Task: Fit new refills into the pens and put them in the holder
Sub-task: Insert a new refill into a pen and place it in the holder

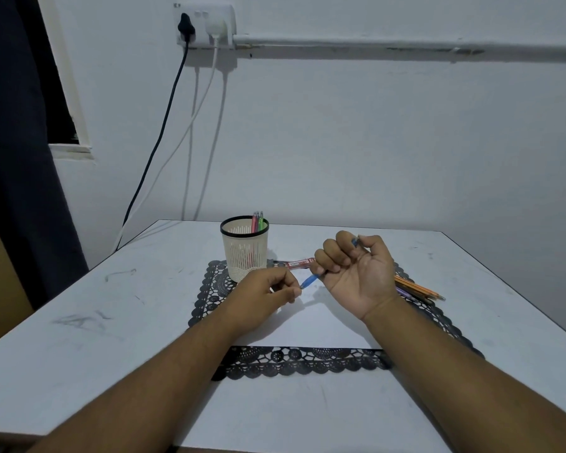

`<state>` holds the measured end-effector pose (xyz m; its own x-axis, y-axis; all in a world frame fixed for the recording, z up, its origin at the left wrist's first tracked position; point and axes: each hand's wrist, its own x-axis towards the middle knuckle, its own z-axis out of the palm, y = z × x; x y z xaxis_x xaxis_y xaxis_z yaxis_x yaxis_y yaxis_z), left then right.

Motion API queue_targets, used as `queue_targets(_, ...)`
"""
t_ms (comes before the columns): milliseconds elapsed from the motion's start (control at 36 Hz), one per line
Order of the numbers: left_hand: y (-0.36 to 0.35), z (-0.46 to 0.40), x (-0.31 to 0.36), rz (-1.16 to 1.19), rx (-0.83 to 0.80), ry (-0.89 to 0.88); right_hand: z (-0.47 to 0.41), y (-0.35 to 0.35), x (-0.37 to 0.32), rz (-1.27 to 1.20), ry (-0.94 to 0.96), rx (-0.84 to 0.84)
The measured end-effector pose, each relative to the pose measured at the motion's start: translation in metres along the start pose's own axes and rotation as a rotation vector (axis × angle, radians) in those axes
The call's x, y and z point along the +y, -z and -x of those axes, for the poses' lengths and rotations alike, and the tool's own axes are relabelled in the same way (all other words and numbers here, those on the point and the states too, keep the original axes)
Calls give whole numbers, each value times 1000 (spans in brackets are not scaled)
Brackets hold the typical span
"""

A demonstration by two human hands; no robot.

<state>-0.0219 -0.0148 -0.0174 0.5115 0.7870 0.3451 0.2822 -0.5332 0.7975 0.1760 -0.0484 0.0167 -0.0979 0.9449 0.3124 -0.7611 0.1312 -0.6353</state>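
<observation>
My right hand is turned palm up and grips a blue pen; the pen's tip end points down-left and its top pokes out by my thumb. My left hand is just left of the tip with its fingers curled, pinching something small at the tip that I cannot make out. The cream mesh holder with a black rim stands behind my left hand and has three pens in it. A red refill packet lies between the holder and my right hand.
Several loose pens lie on the black lace mat behind my right wrist. A white sheet covers the mat's middle. Cables hang from a wall socket down past the white table's far left corner.
</observation>
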Motion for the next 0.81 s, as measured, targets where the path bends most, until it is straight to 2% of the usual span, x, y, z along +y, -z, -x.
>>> queue_targets(500,3,-2,0,-20,128,2,-4,2,7,-80,-30,67)
queue_targets(806,1,0,3,-49,115,2,-1,-1,9,-105,-3,93)
